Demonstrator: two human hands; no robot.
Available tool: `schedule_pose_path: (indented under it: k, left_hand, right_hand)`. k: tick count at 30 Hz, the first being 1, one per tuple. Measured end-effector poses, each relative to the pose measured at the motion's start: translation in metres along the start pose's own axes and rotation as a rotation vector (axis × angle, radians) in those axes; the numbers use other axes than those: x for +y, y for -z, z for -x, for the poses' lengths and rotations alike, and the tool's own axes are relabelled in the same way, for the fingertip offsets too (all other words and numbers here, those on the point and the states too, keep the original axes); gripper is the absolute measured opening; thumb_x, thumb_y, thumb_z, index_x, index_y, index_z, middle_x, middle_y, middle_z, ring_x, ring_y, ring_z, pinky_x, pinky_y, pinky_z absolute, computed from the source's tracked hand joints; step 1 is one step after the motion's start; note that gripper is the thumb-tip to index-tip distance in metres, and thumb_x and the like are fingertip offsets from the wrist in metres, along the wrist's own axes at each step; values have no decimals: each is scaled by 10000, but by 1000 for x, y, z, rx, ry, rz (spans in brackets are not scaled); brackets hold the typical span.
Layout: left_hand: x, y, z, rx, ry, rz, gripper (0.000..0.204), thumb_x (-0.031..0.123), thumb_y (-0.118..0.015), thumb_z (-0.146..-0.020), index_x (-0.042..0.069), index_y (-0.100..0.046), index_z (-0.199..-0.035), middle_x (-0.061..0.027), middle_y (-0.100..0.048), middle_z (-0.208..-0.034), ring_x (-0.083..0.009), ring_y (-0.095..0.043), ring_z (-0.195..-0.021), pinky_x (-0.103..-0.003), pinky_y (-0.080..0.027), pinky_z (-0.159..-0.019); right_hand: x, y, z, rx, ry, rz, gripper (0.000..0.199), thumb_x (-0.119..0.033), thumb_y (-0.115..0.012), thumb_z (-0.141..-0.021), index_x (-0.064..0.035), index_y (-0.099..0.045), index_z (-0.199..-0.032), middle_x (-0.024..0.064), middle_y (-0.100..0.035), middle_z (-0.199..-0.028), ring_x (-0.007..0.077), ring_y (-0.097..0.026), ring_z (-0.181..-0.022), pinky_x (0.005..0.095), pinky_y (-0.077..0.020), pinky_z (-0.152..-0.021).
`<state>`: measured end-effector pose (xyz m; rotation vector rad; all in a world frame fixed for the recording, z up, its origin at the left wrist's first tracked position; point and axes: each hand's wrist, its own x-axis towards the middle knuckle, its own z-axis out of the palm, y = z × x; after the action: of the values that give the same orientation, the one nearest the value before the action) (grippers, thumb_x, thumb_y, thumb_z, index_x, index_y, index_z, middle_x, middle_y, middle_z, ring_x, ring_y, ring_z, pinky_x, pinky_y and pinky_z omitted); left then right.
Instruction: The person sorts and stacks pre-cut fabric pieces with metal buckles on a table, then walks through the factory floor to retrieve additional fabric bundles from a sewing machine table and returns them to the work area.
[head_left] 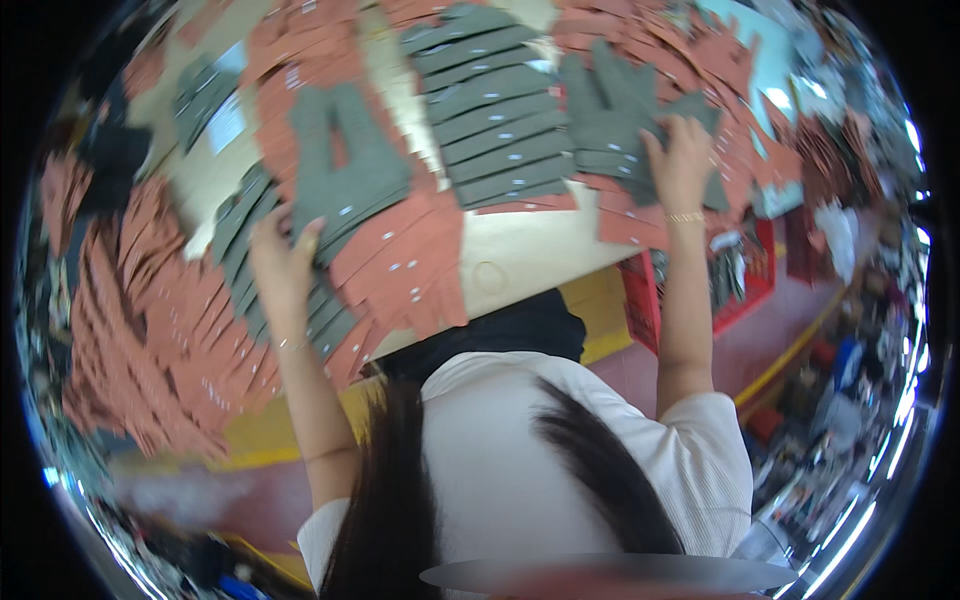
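Closest to camera: long dark hair [390,500] and a white short-sleeved top [530,440], so you're basically looking over the person's own shoulders.
Left hand [283,262]: reaching out to the left part of the desk [520,255], fingertips on the lower edge of a grey-green cut fabric piece [345,165] shaped like two legs joined at the bottom. Grip looks loosely curled on that edge; can't tell if it's really pinching it or just pressing down.
Right hand [682,160]: stretched further out, flat on a stack of grey-green pieces [610,115] at the far right of the desk. Grip is open, fingers spread on top, nothing clamped.
Between the hands: a neat fanned column of grey-green strips [495,110].
Everywhere else on the desk: rust-orange cut pieces [410,255] in overlapping rows, some with small white tags.
Wrists: thin bracelet [686,217] on the right one.
Beside the desk: red crate [735,280] down on the right, over a reddish floor [770,340] with yellow lines.
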<state>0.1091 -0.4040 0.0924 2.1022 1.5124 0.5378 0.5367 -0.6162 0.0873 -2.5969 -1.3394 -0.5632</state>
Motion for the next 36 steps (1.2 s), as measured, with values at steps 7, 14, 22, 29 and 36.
schedule_pose_path:
  k: [7,14,22,29,36]
  left_hand:
    - [18,2,0,7,37,-116,423,185,-790,-757,-22,-630,-1089,-110,-583,-968,-205,-557,-827,-331,-472,-754]
    - [13,0,-2,-23,165,43,321,206,-759,-809,-18,-622,-995,-61,-591,-781,-146,-538,-683,-289,-458,-651]
    - [4,-2,-8,-69,209,47,377,308,-701,-876,-55,-619,-937,-30,-526,-591,-85,-434,-474,-263,-355,-459]
    - [4,-4,-8,-67,244,115,362,304,-684,-885,-51,-631,-933,-14,-530,-587,-72,-419,-453,-246,-313,-422]
    - [10,-1,-9,-94,221,94,337,293,-685,-882,-39,-630,-910,-21,-560,-599,-72,-427,-457,-244,-323,-432]
  right_hand:
    - [11,18,-39,-362,-85,-349,240,-243,-687,-813,-54,-663,-960,125,-690,-869,325,-658,-841,426,-513,-745]
    - [10,15,-37,-451,-99,-275,219,-232,-697,-801,-63,-652,-934,108,-675,-898,311,-642,-887,427,-509,-766]
    - [4,-2,-36,-112,70,-179,190,-222,-700,-810,-65,-632,-891,100,-611,-879,321,-594,-896,421,-488,-772]
    - [-4,-5,-55,-336,-105,-229,255,-260,-702,-818,-34,-633,-914,121,-652,-1021,314,-649,-888,423,-504,-745]
    - [-5,-3,-39,-216,9,-77,319,-235,-760,-759,-56,-626,-986,109,-619,-981,310,-630,-922,415,-533,-752]
